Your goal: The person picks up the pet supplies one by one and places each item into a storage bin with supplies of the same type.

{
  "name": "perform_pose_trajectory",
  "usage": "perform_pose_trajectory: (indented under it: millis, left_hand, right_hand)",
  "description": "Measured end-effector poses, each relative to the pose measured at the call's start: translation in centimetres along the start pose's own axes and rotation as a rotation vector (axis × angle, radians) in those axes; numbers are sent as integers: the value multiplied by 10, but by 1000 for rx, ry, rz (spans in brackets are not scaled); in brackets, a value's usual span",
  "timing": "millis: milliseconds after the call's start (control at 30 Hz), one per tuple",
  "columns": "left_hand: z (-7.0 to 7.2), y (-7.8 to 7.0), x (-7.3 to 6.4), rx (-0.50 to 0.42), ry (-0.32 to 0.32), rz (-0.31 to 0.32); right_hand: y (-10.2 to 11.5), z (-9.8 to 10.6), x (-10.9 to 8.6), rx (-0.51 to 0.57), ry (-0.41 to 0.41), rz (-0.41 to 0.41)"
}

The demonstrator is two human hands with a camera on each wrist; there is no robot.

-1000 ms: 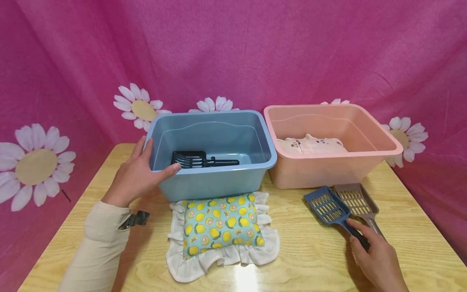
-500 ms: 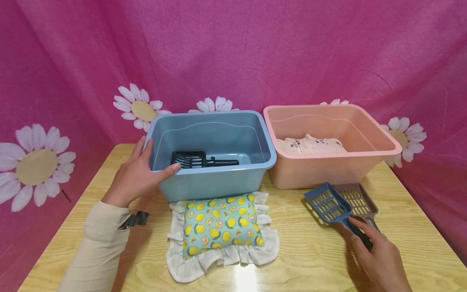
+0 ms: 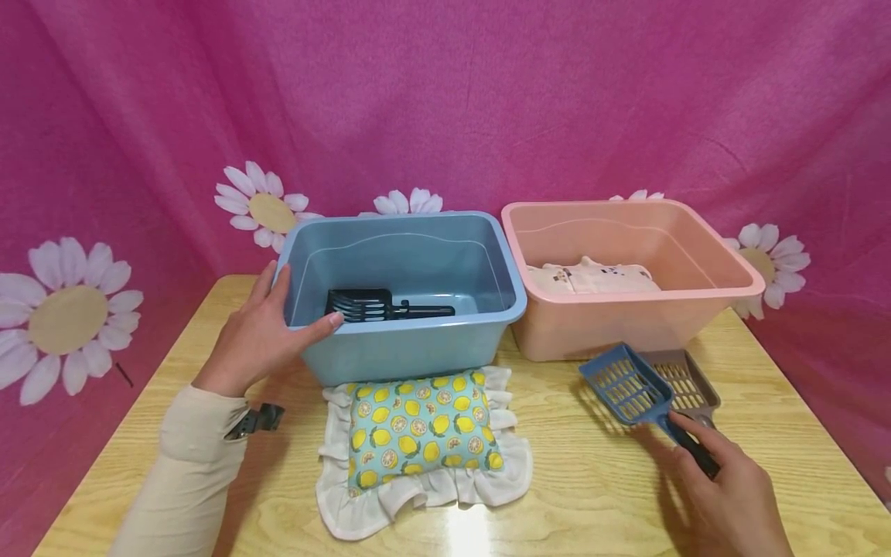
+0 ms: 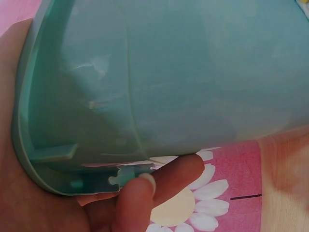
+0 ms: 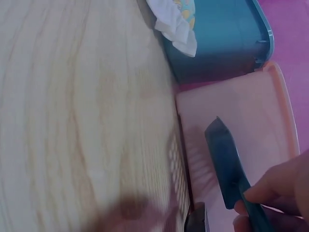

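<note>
**Gripping blue tub (image 3: 411, 350) and blue scoop (image 3: 657, 402), one in each hand**

At far left, the left hand (image 3: 257, 340) is curled over the blue tub's near-left corner, thumb on the front rim and fingers round the side; the left wrist view shows two fingertips bent in beneath the lip. Right of that hand, inside the tub, a black scoop (image 3: 379, 306) lies flat on the bottom. A lemon-print pillow (image 3: 418, 429) with a white frill lies on the table (image 3: 557, 495) just in front.

Next comes the pink tub (image 3: 599, 329), just beside the blue one, with a pale printed cloth item (image 3: 599, 277) in it.

Farther right, the blue scoop is above the table in front of the pink tub, its slotted head tilted and pointing away from the right hand (image 3: 734, 491). That hand is mostly closed, thumb and fingers pinching the dark handle. A brown scoop (image 3: 704, 391) lies on the table, partly behind the blue one; the right hand hides its handle.
</note>
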State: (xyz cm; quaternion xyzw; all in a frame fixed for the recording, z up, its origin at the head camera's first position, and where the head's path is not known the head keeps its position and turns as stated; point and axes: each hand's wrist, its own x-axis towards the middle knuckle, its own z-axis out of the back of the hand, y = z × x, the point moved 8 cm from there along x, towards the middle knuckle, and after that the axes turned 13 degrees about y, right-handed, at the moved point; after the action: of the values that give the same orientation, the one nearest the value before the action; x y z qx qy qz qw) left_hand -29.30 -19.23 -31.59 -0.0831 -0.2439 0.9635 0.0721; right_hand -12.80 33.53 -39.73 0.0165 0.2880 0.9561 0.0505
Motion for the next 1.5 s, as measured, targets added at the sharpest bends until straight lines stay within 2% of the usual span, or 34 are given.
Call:
perform_pose_trajectory:
  millis: [133, 233, 367, 733, 1133, 1500]
  left_hand:
    - [0, 0, 0, -2, 0, 4]
    - [0, 1, -1, -6, 5, 9]
    - [-1, 1, -2, -8, 9, 13]
    - [0, 0, -1, -8, 6, 8]
    - [0, 0, -2, -4, 1, 0]
    - [1, -1, -1, -17, 3, 0]
  right_hand:
    - [-5, -1, 1, 44, 36, -63]
    - [-4, 1, 0, 39, 4, -58]
    - [3, 10, -1, 2, -112, 26]
    - [17, 25, -8, 26, -245, 93]
    - [33, 31, -13, 69, -248, 119]
    - [59, 38, -22, 126, -277, 224]
